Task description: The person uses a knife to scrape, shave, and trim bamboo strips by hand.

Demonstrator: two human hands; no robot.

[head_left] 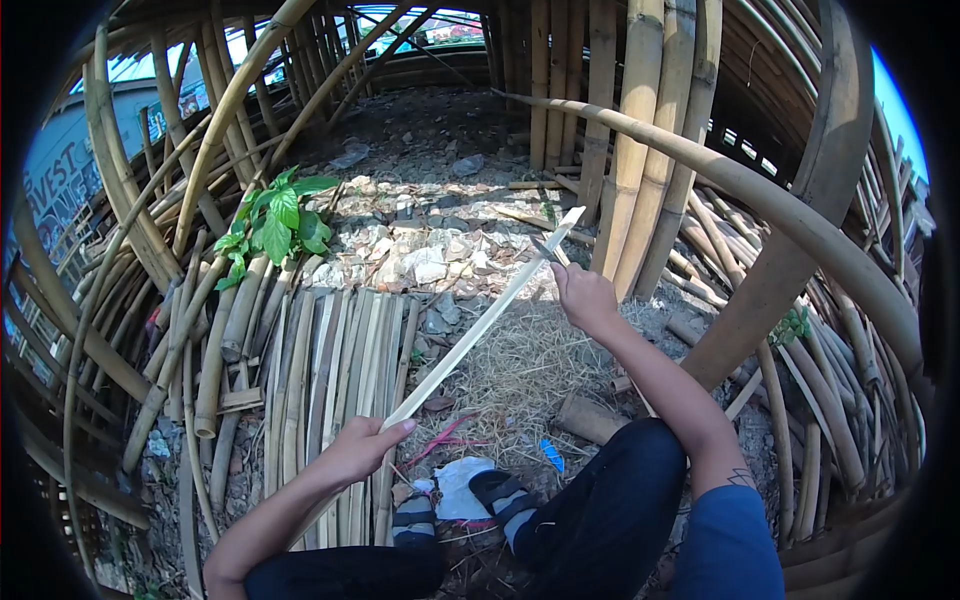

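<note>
While the left hand (358,450) pinches the bamboo strip (480,325) at lower centre, the right hand (588,298), fingers curled, grips a knife (561,256) by the strip's upper end, apparently shaving, which calls for a steady blade.

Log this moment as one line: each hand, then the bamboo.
left hand: gripping pale strip | right hand: gripping small tool, perhaps a knife, by strip's upper part | split bamboo: on ground, left
</note>
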